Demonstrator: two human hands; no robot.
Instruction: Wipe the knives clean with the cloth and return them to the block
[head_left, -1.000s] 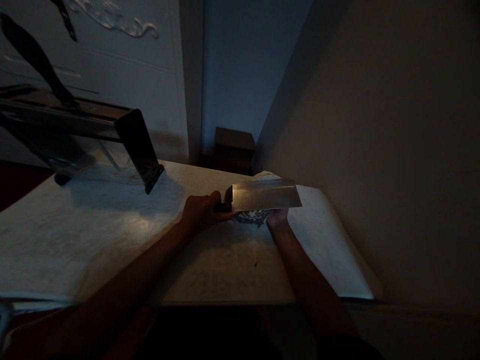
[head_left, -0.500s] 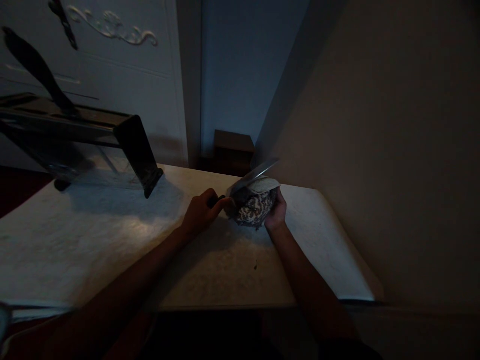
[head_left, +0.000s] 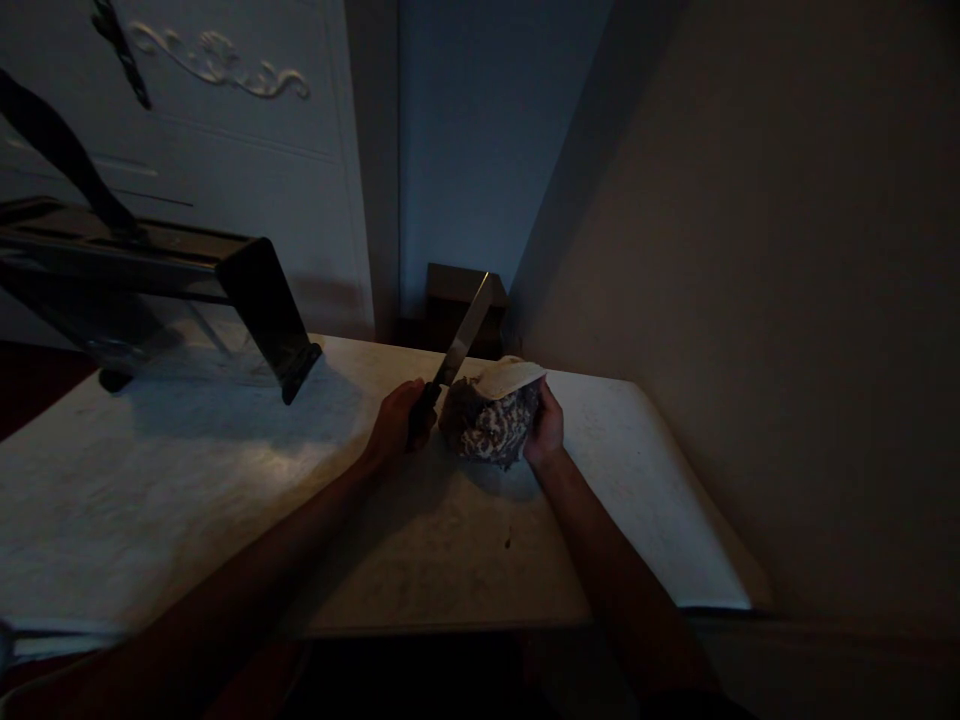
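My left hand point(head_left: 396, 424) is closed round the dark handle of a cleaver point(head_left: 463, 334), whose broad blade points up and away, edge-on to me. My right hand point(head_left: 546, 428) cups the right side of a crumpled patterned cloth point(head_left: 489, 428), dark with pale mottling and a pale fold on top. The cloth rests on a pale table point(head_left: 225, 480) near its far edge, between my two hands. The blade is raised clear of the cloth.
A dark knife rack point(head_left: 150, 270) with a handle sticking up stands at the table's far left. A white panelled door and a plain wall lie behind; a small dark cabinet point(head_left: 457, 300) sits past the table's far edge. The room is dim.
The cleaver's blade has turned from lying flat across the cloth to standing upright, lifted off it. The cloth is now fully exposed. My right hand has stayed on the cloth.
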